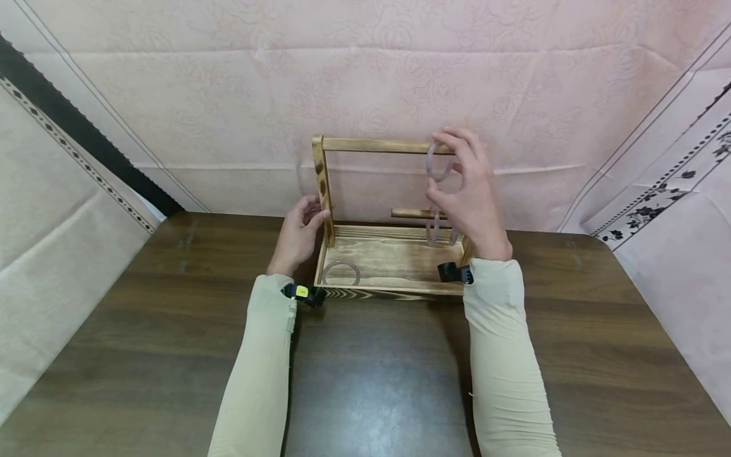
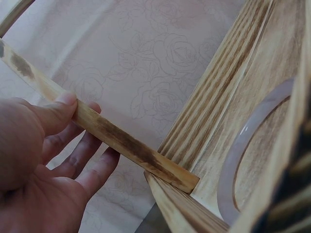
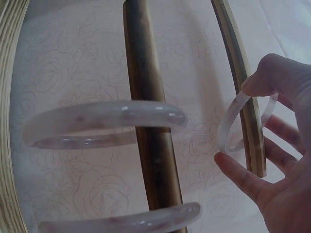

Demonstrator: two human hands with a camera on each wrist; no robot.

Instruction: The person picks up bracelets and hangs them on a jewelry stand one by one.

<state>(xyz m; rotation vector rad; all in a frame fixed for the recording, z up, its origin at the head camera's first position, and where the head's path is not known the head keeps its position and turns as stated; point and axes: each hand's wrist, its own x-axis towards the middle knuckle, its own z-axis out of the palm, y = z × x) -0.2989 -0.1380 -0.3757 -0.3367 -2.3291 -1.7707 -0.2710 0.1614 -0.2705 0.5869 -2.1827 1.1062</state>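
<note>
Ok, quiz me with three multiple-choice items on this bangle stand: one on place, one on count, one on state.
1. Where does the loose bangle lie?
A. on the table
B. in the stand's tray, left end
C. on the top bar

2. How many bangles hang on the lower rod?
A. two
B. none
C. four

3. What is the left hand doing?
A. lying flat on the table
B. holding a bangle
C. gripping the stand's left post

Answers: 1 B, it rests flat on the tray floor. 2 A, the right wrist view shows two around the rod. 3 C, thumb and fingers clasp the post.
</note>
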